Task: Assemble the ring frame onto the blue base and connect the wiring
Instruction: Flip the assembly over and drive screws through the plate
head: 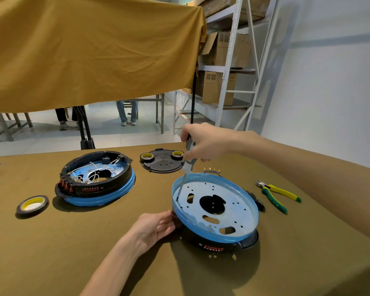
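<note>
A blue base [241, 210] with many holes lies in front of me on a black ring frame [209, 245] that bears red lettering. My right hand [203, 142] grips a grey-handled screwdriver [188, 165] upright; its tip stands in a hole at the base's left inner edge. My left hand [156, 226] holds the left rim of the ring frame. Blue wires with gold terminals [212, 170] stick up behind the base.
A second blue-and-black unit [98, 178] with white wiring sits to the left. A black cover plate [161, 162] carrying two tape rolls lies behind. Another tape roll [32, 205] is at left, yellow-green pliers [276, 194] at right. A yellow cloth [83, 50] hangs overhead.
</note>
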A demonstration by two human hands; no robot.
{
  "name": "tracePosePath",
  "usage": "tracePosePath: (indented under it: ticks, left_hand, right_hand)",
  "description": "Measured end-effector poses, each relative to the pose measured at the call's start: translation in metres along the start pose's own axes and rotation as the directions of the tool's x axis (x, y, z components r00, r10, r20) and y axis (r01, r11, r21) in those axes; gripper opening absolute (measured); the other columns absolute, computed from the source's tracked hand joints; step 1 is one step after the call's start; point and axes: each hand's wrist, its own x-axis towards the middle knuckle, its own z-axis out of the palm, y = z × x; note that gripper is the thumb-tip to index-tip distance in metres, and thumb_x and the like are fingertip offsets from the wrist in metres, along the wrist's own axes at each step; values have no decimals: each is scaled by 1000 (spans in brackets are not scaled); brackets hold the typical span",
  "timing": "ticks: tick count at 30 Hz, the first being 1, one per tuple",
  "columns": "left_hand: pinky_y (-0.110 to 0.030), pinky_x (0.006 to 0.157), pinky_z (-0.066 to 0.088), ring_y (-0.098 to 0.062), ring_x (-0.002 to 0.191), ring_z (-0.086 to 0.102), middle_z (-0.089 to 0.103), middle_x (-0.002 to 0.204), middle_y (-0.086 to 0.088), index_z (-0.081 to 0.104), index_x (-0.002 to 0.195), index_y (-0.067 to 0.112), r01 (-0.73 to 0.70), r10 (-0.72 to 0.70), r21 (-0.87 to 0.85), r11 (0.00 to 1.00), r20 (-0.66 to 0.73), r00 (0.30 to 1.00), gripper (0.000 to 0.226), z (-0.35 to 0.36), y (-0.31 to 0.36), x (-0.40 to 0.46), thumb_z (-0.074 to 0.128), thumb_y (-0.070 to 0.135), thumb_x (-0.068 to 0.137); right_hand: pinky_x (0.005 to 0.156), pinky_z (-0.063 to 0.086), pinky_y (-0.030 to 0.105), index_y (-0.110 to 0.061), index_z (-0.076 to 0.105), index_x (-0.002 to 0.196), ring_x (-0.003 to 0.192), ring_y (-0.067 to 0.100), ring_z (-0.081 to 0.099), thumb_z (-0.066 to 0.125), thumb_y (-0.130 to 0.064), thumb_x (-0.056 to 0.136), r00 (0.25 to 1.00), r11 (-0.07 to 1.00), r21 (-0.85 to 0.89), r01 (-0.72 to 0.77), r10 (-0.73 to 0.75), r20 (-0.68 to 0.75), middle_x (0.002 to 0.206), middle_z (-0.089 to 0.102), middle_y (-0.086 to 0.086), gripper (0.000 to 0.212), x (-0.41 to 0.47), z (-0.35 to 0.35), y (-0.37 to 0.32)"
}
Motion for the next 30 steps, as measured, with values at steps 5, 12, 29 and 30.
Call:
tracePosePath:
  ticks: [5, 12, 29, 30]
  left_hand:
    - [-42, 68, 66, -35, 91, 77, 76, 103, -25, 69, 115, -4, 36, -33, -100, 994, 28, 999, 25, 2, -2, 0, 70, 5, 92]
    - [-41, 59, 65, -37, 91, 77, 76, 102, -27, 67, 118, -3, 75, -75, -187, 979, 7, 997, 33, 4, -4, 1, 74, 2, 87]
    - [-39, 58, 65, -34, 87, 78, 76, 101, -26, 68, 119, -1, 89, -92, -167, 982, -12, 996, 39, 5, -6, -1, 78, 4, 81]
    - [-40, 60, 65, -34, 87, 78, 76, 101, -26, 68, 119, -1, 89, -92, -164, 982, -11, 996, 39, 5, -5, -1, 78, 4, 81]
  right_hand:
    - [53, 61, 26, -21, 54, 121, 62, 12, 73, 72, -28, 93, 1000, 1000, -11, 15, -15, -5, 99, 70, 6, 34, 3, -8, 2]
    - [72, 63, 35, -27, 59, 111, 86, 19, 72, 72, -43, 91, 998, 997, -80, 9, -4, 62, 104, 71, 5, 28, 7, -13, 8]
    - [44, 54, 24, -20, 42, 126, 53, 17, 65, 59, -50, 99, 1000, 995, -97, 7, -4, 24, 81, 71, 7, 44, -4, -11, 0]
    - [45, 53, 23, -22, 39, 129, 54, 15, 65, 61, -50, 98, 999, 997, -76, -1, 4, 47, 81, 69, 6, 47, -6, -11, 0]
